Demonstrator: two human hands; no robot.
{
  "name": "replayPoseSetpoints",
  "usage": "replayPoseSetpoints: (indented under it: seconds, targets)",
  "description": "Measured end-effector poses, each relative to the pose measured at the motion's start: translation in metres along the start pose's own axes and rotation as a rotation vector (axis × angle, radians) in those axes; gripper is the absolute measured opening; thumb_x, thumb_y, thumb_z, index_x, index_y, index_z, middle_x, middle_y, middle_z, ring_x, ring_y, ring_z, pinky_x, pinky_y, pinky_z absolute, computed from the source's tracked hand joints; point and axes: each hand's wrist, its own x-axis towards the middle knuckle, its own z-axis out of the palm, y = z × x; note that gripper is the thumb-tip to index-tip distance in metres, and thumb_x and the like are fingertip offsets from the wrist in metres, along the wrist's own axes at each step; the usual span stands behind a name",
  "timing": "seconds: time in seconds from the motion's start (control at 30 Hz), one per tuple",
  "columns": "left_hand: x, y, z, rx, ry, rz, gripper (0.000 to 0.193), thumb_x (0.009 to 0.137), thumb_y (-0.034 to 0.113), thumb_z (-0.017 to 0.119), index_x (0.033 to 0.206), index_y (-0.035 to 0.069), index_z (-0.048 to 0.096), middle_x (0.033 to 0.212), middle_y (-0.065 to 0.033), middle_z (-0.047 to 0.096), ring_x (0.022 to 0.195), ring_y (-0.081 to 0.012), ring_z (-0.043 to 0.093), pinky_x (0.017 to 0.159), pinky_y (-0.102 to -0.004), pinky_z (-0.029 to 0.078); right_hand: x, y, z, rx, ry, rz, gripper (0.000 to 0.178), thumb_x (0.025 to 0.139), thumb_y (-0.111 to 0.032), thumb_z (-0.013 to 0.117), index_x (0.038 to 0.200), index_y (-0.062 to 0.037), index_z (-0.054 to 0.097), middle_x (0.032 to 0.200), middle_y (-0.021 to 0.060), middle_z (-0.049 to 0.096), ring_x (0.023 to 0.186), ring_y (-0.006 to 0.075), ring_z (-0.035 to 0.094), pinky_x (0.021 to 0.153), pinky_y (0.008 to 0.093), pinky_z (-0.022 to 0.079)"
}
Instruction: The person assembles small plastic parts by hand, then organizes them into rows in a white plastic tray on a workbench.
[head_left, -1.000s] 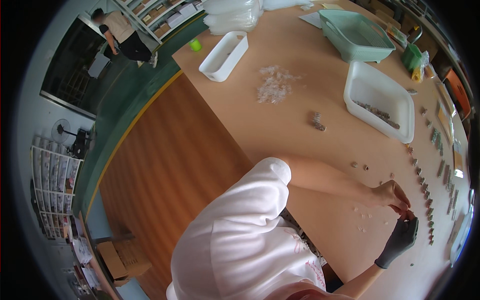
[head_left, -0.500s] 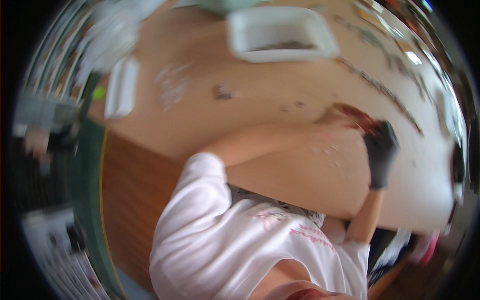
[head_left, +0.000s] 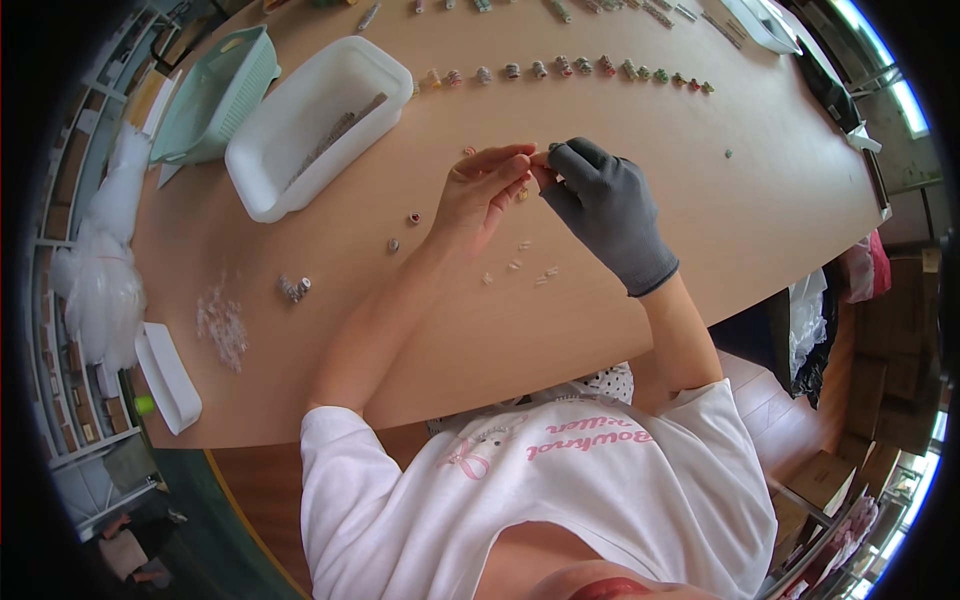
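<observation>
In the head view, the white tub [head_left: 310, 100] makes a handy landmark on the brown table [head_left: 780, 200]. To its right and a little nearer the wearer, the bare left hand [head_left: 478, 195] and the grey-gloved right hand [head_left: 608, 210] meet at their fingertips. Fingers on both sides are bent inward, seemingly for fine, close handling. Whatever may sit between them is too small and too covered to make out, so I can't tell if either hand grips anything.

Just nearer than the hands, still right of the tub, lie small clear pieces [head_left: 515, 265], probably left there to be within easy reach. Right of the tub's far end runs a line of small patterned rolls [head_left: 540, 69], spaced apart, perhaps so each can be seen singly. Inside the tub, a stack of similar rolls [head_left: 335, 140] rests along one long wall. Nearer the wearer than the tub are a small cluster of rolls [head_left: 294, 288] and a patch of clear plastic scraps [head_left: 222, 325]. The green basket [head_left: 215, 90] stands just left of the tub.

As for writing, pink lettering crosses the white shirt [head_left: 540, 480], upside down from here; I make out none on the tub.
</observation>
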Motion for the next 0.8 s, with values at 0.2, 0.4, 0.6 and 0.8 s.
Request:
replayPoseSetpoints:
  seconds: [0.2, 0.4, 0.6, 0.8]
  targets:
    - [-0.005, 0.008, 0.0, 0.1, -0.091, -0.01, 0.019, 0.09, 0.005, 0.069, 0.109, 0.0, 0.071, 0.104, -0.0068, 0.07, 0.092, -0.0116, 0.065, 0.082, -0.0217, 0.054, 0.004, -0.004, -0.01, 0.16, -0.067, 0.059, 0.009, 0.085, -0.015, 0.067, 0.087, -0.0075, 0.061, 0.079, 0.0105, 0.062, 0.067, 0.0326, 0.063, 0.058, 0.0405, 0.049]
    - [-0.005, -0.001, -0.001, 0.118, -0.124, 0.011, 0.02, 0.096, 0.006, 0.061, 0.113, -0.001, 0.068, 0.109, -0.011, 0.07, 0.102, -0.0189, 0.067, 0.093, -0.0279, 0.052, 0.002, -0.002, -0.012, 0.198, -0.057, 0.064, 0.011, 0.082, -0.014, 0.069, 0.086, -0.0075, 0.061, 0.079, 0.0103, 0.062, 0.066, 0.0318, 0.063, 0.057, 0.0395, 0.049]
    - [-0.004, -0.009, -0.002, 0.072, -0.13, 0.086, 0.019, 0.096, 0.005, 0.06, 0.11, -0.002, 0.069, 0.106, -0.0084, 0.068, 0.1, -0.0162, 0.065, 0.093, -0.0274, 0.052, -0.002, -0.007, -0.002, 0.085, -0.003, 0.006, 0.016, 0.081, -0.015, 0.07, 0.086, -0.0091, 0.056, 0.078, 0.0067, 0.06, 0.062, 0.0275, 0.063, 0.054, 0.0364, 0.049]
    - [-0.008, -0.007, 0.002, 0.017, -0.136, 0.077, 0.018, 0.095, 0.007, 0.062, 0.11, -0.001, 0.07, 0.106, -0.0076, 0.068, 0.1, -0.0159, 0.065, 0.094, -0.0273, 0.053, 0.0, -0.013, 0.005, 0.084, 0.026, 0.054, 0.018, 0.079, -0.016, 0.071, 0.085, -0.01, 0.055, 0.075, 0.0067, 0.058, 0.061, 0.0277, 0.061, 0.053, 0.0362, 0.048]
